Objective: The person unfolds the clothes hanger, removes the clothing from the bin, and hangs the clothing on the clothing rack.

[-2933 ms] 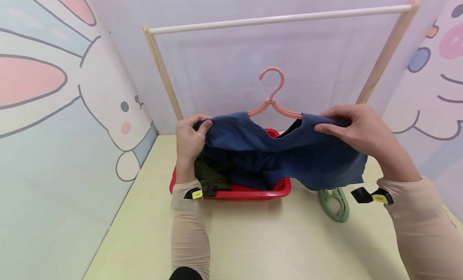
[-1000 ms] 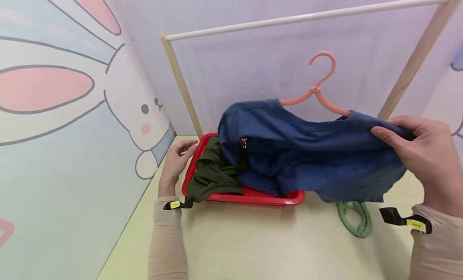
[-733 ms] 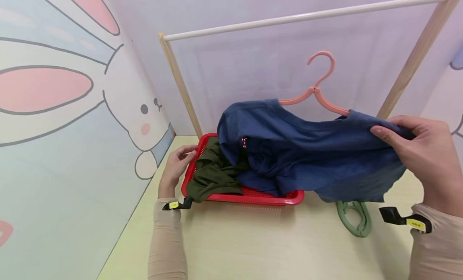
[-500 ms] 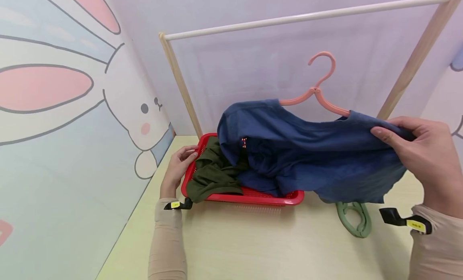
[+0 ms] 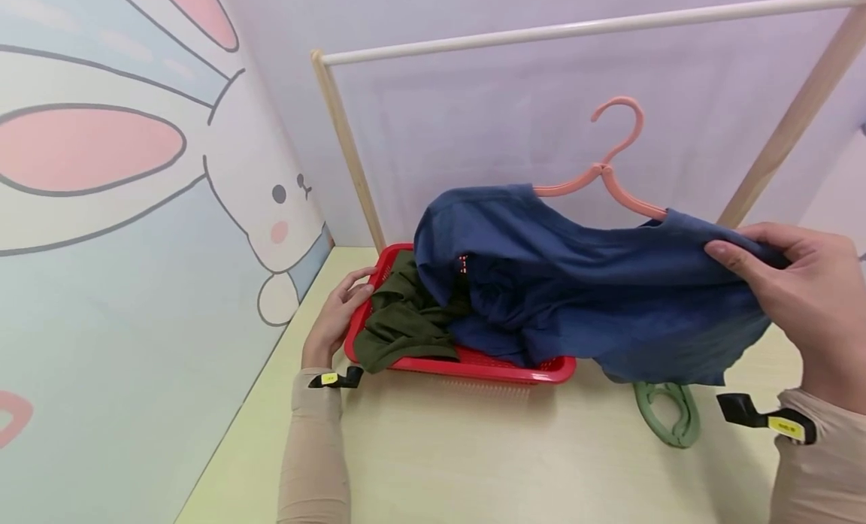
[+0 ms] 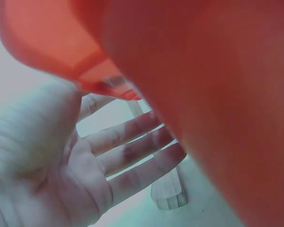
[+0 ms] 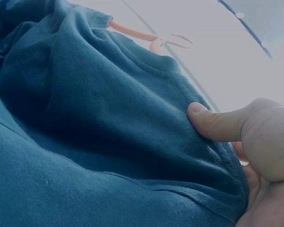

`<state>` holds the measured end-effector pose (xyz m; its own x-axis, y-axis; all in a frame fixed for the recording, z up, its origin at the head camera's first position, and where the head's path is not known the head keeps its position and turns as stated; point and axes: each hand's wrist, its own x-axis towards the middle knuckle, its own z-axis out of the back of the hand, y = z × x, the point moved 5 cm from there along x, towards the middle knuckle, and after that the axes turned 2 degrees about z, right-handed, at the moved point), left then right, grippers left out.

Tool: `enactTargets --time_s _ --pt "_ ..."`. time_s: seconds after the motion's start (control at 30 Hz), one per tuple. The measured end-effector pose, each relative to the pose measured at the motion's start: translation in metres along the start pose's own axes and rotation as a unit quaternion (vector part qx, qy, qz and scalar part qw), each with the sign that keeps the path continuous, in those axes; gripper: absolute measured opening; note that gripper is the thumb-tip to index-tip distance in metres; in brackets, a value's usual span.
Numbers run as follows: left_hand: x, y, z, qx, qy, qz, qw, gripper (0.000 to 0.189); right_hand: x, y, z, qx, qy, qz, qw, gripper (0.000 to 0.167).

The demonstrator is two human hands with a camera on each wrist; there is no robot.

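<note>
A blue T-shirt (image 5: 575, 283) hangs over a pink clothes hanger (image 5: 622, 201), whose hook sticks up out of the neckline. My right hand (image 5: 805, 283) pinches the shirt's shoulder between thumb and fingers, and the thumb (image 7: 217, 124) lies on the cloth in the right wrist view. The other shoulder droops above a red basket (image 5: 467, 370). At the basket's left rim, my left hand (image 5: 341, 310) touches with its fingertips. In the left wrist view its fingers (image 6: 132, 137) are nearly straight beside the red plastic, with their tips partly hidden.
Dark green clothing (image 5: 406, 317) lies in the basket. A folded green hanger (image 5: 670, 419) rests on the table (image 5: 473, 456) at right. Behind stands a rack with a white rod (image 5: 541, 34) and wooden posts (image 5: 348, 152). A rabbit-painted wall (image 5: 237, 133) borders the left side.
My left hand let go of the shirt's left shoulder, moved down and left, and reached the basket rim. That shoulder sagged. My right hand kept its hold; the head view shifted slightly.
</note>
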<state>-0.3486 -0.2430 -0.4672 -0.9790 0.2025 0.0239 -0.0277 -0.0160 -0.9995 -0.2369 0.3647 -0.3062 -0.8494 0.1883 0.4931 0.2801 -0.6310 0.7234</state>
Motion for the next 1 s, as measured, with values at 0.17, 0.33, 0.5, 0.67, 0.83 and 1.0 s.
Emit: enactTargets --time_s 0.17,0.33,0.5,0.67,0.83,1.0 --pt "0.002 0.001 -0.004 0.003 0.018 0.002 0.9998 0.051 -0.004 -0.002 0.007 -0.008 -0.008 -0.010 0.9999 0.003" --pt "0.006 0.003 -0.007 0.007 0.028 -0.003 0.9996 0.051 -0.008 0.002 0.014 -0.017 -0.026 -0.015 0.9994 0.004" --pt "0.006 0.008 -0.006 0.007 0.026 0.007 0.9996 0.050 -0.012 0.012 0.016 -0.016 -0.038 -0.019 0.9990 0.014" --pt "0.001 0.016 -0.002 -0.007 0.025 0.006 0.9996 0.049 -0.004 0.022 0.022 -0.041 -0.058 -0.020 0.9973 0.012" --pt "-0.002 0.017 0.000 -0.001 0.004 -0.015 0.9999 0.046 0.017 0.033 0.040 -0.034 -0.109 -0.023 0.9932 0.029" --pt "0.002 0.020 -0.002 0.008 -0.015 -0.031 0.9994 0.044 0.034 0.031 0.067 -0.026 -0.178 -0.054 0.9821 0.034"
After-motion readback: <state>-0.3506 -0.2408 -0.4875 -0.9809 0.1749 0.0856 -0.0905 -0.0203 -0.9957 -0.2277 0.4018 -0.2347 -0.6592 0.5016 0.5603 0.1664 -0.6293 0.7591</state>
